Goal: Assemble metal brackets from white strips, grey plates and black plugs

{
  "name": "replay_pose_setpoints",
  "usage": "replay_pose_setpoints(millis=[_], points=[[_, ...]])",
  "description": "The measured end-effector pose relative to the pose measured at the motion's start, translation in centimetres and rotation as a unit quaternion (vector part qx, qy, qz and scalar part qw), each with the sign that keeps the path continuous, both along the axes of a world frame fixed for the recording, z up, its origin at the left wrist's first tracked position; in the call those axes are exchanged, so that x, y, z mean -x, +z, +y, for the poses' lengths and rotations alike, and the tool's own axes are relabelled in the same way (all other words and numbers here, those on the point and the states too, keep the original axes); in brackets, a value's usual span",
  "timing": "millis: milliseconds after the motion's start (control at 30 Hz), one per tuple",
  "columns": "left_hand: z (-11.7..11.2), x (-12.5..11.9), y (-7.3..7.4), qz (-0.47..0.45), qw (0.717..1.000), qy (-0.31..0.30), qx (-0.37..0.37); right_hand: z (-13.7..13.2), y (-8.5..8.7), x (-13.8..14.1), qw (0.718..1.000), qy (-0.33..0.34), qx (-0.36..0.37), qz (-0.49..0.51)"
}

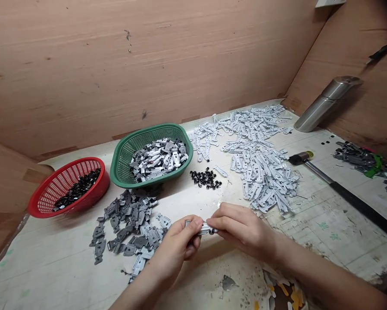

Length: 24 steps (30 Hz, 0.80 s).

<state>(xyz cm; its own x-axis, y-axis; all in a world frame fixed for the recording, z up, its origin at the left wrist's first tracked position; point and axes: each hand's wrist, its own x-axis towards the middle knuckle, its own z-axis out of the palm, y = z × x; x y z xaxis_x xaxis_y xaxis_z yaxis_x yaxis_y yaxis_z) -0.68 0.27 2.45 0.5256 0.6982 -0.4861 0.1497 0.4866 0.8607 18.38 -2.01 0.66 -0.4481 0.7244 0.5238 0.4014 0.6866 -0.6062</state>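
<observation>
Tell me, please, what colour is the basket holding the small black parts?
Red, seen in the head view.

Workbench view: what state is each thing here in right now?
Small metal piece: pinched between both hands.
Left hand: closed on it.
Right hand: closed on it.
Green basket: part full of metal pieces.
Red basket: holds black parts.
Hammer: lying flat.
Steel flask: leaning on the wall.

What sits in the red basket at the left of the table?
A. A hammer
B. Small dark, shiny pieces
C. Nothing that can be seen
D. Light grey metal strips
B: the red basket holds a heap of small dark, shiny pieces, while the light metal clips lie in the green basket beside it and the hammer lies on the table at the right.
</observation>
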Motion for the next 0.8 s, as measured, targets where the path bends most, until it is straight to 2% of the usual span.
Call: replay_pose_setpoints(millis=[33, 100, 200, 267, 333, 433, 500, 567, 600, 667, 733, 800], points=[[0.0, 0.1, 0.0, -0.002, 1.0, 0.0, -0.025, -0.2, 0.0, 0.2, 1.0, -0.017, -0.006, 0.008], [0.0, 0.2, 0.1, 0.015, 0.989, -0.013, -0.148, -0.4, -0.1, 0.5, 0.998, -0.04, 0.026, 0.042], [-0.1, 0.3, 0.1, 0.079, 0.926, -0.048, -0.367, -0.5, -0.1, 0.8, 0.988, -0.059, 0.112, 0.09], [-0.3, 0.2, -0.1, 0.115, 0.891, -0.046, -0.436, -0.7, -0.4, 1.2, 0.982, -0.075, 0.132, 0.109], [-0.5, 0.0, -0.3, 0.137, 0.88, -0.024, -0.453, -1.0, -0.9, 1.6, 0.979, -0.099, 0.128, 0.124], [0.1, 0.2, 0.0, 0.145, 0.886, -0.032, -0.44, -1.3, -0.9, 1.8, 0.977, -0.114, 0.125, 0.127], [1.3, 1.1, 0.8, 0.153, 0.893, -0.049, -0.42, -0.6, 0.0, 1.7, 0.983, -0.105, 0.1, 0.113], [2.8, 2.7, 1.8, 0.197, 0.889, -0.025, -0.413, 1.4, 1.9, 1.6, 0.991, -0.105, 0.028, 0.081], [3.5, 3.5, 2.3, 0.242, 0.873, -0.007, -0.424, 2.9, 3.0, 1.7, 0.992, -0.112, -0.022, 0.057], [4.5, 5.0, 3.0, 0.394, 0.799, 0.01, -0.454, 6.6, 5.2, 2.5, 0.984, -0.144, -0.104, -0.026], [4.8, 5.8, 3.3, 0.492, 0.748, -0.048, -0.442, 10.2, 6.8, 3.7, 0.969, -0.164, -0.131, -0.13], [4.5, 5.8, 3.2, 0.529, 0.73, -0.119, -0.416, 12.7, 7.3, 4.5, 0.96, -0.164, -0.108, -0.201]])
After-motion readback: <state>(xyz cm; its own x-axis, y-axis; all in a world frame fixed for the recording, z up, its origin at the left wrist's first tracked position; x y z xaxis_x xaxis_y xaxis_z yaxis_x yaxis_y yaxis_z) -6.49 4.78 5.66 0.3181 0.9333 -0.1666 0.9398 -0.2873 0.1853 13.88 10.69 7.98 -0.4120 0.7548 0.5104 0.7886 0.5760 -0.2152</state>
